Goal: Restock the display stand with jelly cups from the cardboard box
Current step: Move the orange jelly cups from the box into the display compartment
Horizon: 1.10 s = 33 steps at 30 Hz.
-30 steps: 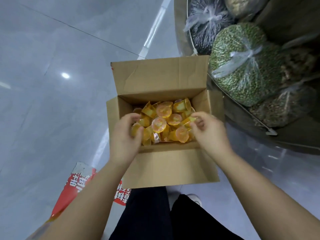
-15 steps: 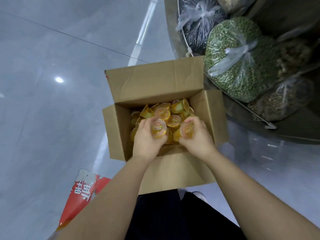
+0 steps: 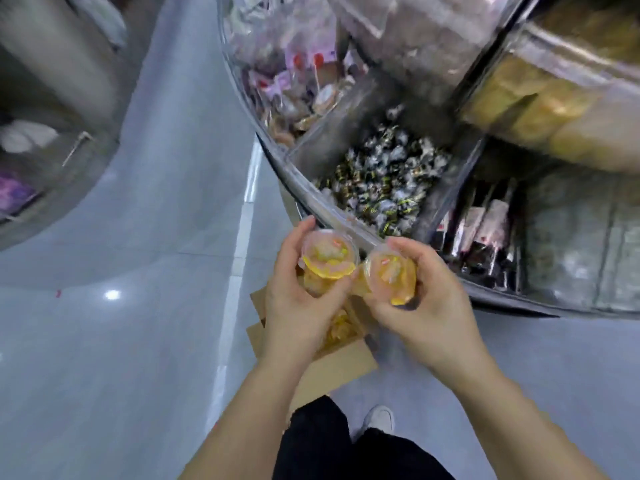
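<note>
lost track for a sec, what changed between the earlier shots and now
Both hands have come up out of the cardboard box, each now gripping jelly cups: the left hand holds a handful, the right hand another, raised near the rim of the display stand. The view swung up from the box to the stand's candy bins. The box remains on the floor with cups left inside.

txt: none legible | wrappers, cup lids too blurred
</note>
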Each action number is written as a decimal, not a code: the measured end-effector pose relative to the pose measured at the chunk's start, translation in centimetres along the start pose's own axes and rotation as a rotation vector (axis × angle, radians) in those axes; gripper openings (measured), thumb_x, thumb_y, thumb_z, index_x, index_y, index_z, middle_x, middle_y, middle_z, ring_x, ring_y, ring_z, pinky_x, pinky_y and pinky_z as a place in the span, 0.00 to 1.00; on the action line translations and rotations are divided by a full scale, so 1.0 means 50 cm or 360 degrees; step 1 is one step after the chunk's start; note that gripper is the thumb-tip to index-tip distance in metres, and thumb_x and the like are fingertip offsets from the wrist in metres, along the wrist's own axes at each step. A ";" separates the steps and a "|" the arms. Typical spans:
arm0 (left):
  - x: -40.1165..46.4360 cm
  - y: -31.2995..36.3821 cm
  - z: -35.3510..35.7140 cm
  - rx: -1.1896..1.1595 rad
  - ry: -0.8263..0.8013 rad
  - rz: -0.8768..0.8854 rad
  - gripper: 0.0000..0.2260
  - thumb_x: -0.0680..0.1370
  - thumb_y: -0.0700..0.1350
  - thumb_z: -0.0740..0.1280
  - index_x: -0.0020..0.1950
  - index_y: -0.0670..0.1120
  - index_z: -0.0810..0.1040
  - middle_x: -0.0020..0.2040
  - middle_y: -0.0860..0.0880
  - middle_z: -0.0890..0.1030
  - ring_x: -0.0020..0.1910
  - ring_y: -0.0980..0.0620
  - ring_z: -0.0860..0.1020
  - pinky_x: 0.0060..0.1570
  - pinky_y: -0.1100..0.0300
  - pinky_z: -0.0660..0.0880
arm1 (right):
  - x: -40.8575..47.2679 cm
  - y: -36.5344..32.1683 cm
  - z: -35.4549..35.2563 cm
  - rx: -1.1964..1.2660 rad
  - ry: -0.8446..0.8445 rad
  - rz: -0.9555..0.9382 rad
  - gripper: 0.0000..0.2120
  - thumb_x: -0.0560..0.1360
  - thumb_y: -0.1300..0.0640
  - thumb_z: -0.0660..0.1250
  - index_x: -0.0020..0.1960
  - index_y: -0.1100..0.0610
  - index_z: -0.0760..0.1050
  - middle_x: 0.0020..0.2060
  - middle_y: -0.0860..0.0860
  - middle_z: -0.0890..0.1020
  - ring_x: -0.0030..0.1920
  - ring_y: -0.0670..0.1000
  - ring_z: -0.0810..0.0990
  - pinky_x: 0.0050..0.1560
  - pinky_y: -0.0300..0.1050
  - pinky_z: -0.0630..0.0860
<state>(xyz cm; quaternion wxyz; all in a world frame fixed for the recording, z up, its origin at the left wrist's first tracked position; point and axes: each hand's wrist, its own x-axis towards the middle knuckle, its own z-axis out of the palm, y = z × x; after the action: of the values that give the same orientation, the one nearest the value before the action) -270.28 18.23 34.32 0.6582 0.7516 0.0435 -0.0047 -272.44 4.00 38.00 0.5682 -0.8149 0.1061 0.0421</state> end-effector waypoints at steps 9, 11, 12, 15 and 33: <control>0.079 0.293 0.136 -0.0084 -0.0677 0.0450 0.25 0.65 0.46 0.75 0.58 0.58 0.71 0.53 0.56 0.78 0.52 0.56 0.79 0.52 0.62 0.75 | -0.007 -0.172 -0.243 0.0104 0.0623 -0.0371 0.23 0.61 0.54 0.74 0.48 0.37 0.66 0.49 0.36 0.80 0.49 0.38 0.80 0.45 0.32 0.76; 0.093 0.325 0.181 -0.0172 -0.0789 0.0438 0.24 0.65 0.44 0.75 0.56 0.57 0.70 0.50 0.59 0.79 0.49 0.59 0.79 0.49 0.68 0.74 | 0.003 -0.180 -0.288 0.0082 0.0806 -0.0351 0.24 0.59 0.51 0.74 0.48 0.36 0.65 0.46 0.32 0.78 0.46 0.37 0.78 0.46 0.32 0.74; 0.102 0.338 0.203 -0.0211 -0.0813 0.0430 0.24 0.65 0.43 0.74 0.56 0.56 0.70 0.49 0.60 0.80 0.48 0.60 0.79 0.48 0.70 0.73 | 0.013 -0.183 -0.313 0.0080 0.0870 -0.0353 0.25 0.59 0.51 0.74 0.49 0.36 0.65 0.45 0.32 0.77 0.46 0.37 0.78 0.48 0.32 0.74; 0.140 0.370 0.267 -0.0237 -0.0857 0.0408 0.24 0.67 0.42 0.71 0.60 0.54 0.68 0.49 0.60 0.79 0.47 0.65 0.78 0.47 0.75 0.71 | 0.054 -0.188 -0.392 0.0114 0.0853 -0.0378 0.27 0.61 0.57 0.74 0.54 0.39 0.66 0.48 0.37 0.77 0.47 0.38 0.78 0.48 0.33 0.75; 0.489 0.345 0.632 0.0524 -0.0435 0.0112 0.23 0.65 0.46 0.76 0.58 0.47 0.75 0.53 0.48 0.82 0.53 0.49 0.79 0.56 0.53 0.76 | 0.507 -0.085 -0.545 -0.0112 0.0959 0.0256 0.14 0.72 0.59 0.65 0.58 0.57 0.73 0.51 0.54 0.82 0.52 0.56 0.79 0.53 0.48 0.76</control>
<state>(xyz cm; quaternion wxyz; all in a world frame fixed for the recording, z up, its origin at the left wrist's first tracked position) -243.10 -13.83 45.60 0.5261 0.8424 -0.0737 -0.0907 -248.24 -23.25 46.68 0.4776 -0.7988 0.3324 -0.1527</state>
